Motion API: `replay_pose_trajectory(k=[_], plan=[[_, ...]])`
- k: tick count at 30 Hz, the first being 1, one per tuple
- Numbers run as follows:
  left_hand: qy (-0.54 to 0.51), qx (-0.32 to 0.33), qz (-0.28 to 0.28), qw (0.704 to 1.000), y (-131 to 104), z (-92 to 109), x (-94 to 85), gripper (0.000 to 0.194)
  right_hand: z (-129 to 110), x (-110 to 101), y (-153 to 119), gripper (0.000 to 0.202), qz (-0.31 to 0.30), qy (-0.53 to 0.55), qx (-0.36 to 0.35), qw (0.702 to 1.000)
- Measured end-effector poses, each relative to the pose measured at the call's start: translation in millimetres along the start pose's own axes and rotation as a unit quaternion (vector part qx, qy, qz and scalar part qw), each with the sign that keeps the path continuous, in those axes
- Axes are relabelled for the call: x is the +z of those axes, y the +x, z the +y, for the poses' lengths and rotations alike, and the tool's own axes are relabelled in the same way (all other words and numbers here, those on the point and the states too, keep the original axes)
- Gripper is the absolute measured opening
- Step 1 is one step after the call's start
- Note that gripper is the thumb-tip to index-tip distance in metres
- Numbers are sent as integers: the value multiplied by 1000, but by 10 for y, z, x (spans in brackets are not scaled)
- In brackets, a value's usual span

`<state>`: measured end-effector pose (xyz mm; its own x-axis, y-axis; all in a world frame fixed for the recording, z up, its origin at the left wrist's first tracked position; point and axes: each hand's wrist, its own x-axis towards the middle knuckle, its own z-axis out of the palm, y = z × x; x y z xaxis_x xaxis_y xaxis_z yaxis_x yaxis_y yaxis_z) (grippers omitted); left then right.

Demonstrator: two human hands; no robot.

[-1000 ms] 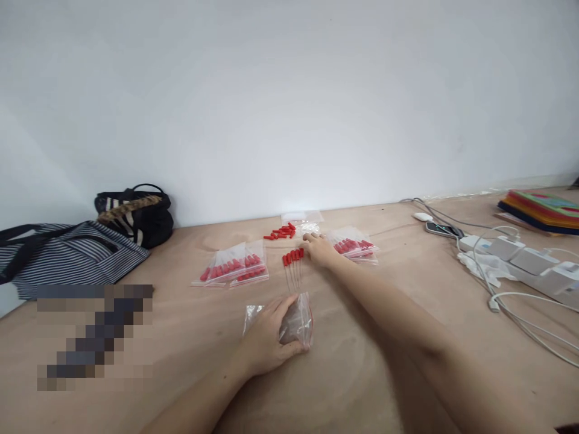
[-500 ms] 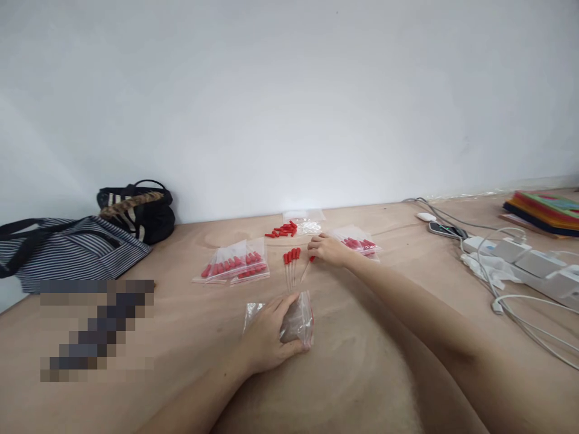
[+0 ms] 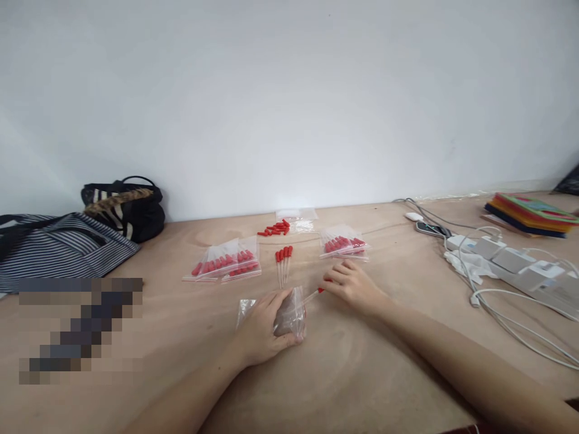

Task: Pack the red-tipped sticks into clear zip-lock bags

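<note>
My left hand (image 3: 260, 333) grips a small clear zip-lock bag (image 3: 289, 319) on the table, thumb and fingers around its opening on the right side. My right hand (image 3: 350, 286) pinches a dropper (image 3: 321, 290) by its red bulb. The dropper's thin clear tube points left, its tip at the mouth of the bag. Just beyond the bag lie several more droppers (image 3: 284, 253) in a row, red bulbs away from me. Filled zip-lock bags with red bulbs lie to the left (image 3: 221, 262) and to the right (image 3: 341, 242).
Loose red bulbs (image 3: 275, 229) and a bag of clear tubes (image 3: 301, 224) lie near the wall. A striped bag (image 3: 58, 247) and a black bag (image 3: 145, 211) stand at left. On the right are a power strip (image 3: 520, 265) with cables and a colourful stack (image 3: 529, 214).
My right hand has picked up a dropper from the row and brought it toward me, to the open side of the bag. My left hand keeps its hold. The view has shifted slightly right.
</note>
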<state>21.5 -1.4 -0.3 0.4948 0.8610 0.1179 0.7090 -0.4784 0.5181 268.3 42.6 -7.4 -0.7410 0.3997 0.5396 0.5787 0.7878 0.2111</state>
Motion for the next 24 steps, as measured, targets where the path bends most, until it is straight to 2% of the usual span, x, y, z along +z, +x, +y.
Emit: replay_pose_trajectory(k=[3, 5, 8, 10, 14, 17, 18, 20, 22, 24], plan=[[9, 8, 1, 1000, 5, -6, 7, 70, -247, 60, 88, 20, -8, 114, 11, 993], [11, 15, 3, 1000, 9, -14, 10, 69, -382, 86, 154, 20, -2, 227, 34, 973], [10, 24, 4, 1000, 15, -20, 6, 69, -491, 116, 248, 21, 6, 381, 102, 919], [10, 25, 2, 1000, 18, -15, -1, 69, -509, 145, 288, 27, -11, 453, 156, 878], [13, 11, -15, 1000, 23, 2, -9, 71, -533, 242, 311, 30, -51, 549, 228, 802], [20, 0, -19, 1000, 24, 13, -8, 73, -581, 311, 318, 21, -44, 600, 276, 749], [21, -1, -19, 1000, 23, 18, -9, 74, -586, 322, 322, 14, -38, 597, 301, 743], [20, -4, -22, 1000, 19, 31, -20, 76, -550, 322, 331, 2, -34, 560, 349, 751], [17, -12, -28, 999, 13, 46, -40, 81, -436, 309, 338, 7, -35, 515, 364, 775], [19, -20, -35, 999, 4, 51, -68, 86, -257, 312, 352, 6, -25, 460, 355, 814]])
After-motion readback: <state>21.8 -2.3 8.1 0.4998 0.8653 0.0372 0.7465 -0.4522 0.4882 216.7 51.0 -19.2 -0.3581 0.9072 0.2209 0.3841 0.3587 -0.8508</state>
